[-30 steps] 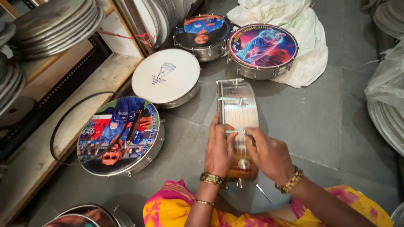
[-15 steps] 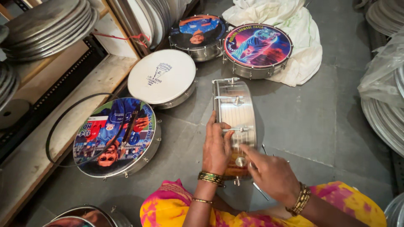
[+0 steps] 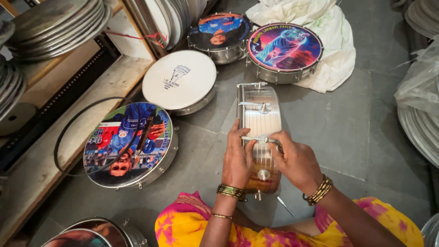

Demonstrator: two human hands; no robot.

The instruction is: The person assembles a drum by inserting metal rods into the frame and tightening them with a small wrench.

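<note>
A shiny metal drum shell point(image 3: 259, 120) stands on its edge on the grey floor in front of me. My left hand point(image 3: 238, 158) presses flat against its left side. Across the shell's curved wall runs a thin metal tension rod point(image 3: 256, 139), and my right hand point(image 3: 296, 161) pinches the right end of that rod with thumb and fingers. Round metal lugs point(image 3: 263, 174) dot the shell's wall. Both wrists wear bangles. A small metal rod point(image 3: 285, 206) lies on the floor by my right forearm.
Finished drums lie around: one with a colourful printed head point(image 3: 130, 144) at left, a white-headed one point(image 3: 179, 81), and two printed ones point(image 3: 284, 47) at the back. Metal rings point(image 3: 55, 20) stack on wooden shelving at left. White cloth point(image 3: 320, 27) lies behind; plastic-wrapped rings point(image 3: 418, 110) lie at right.
My right hand has come back up from the lower right and taken the end of the tension rod. The left hand stays on the shell.
</note>
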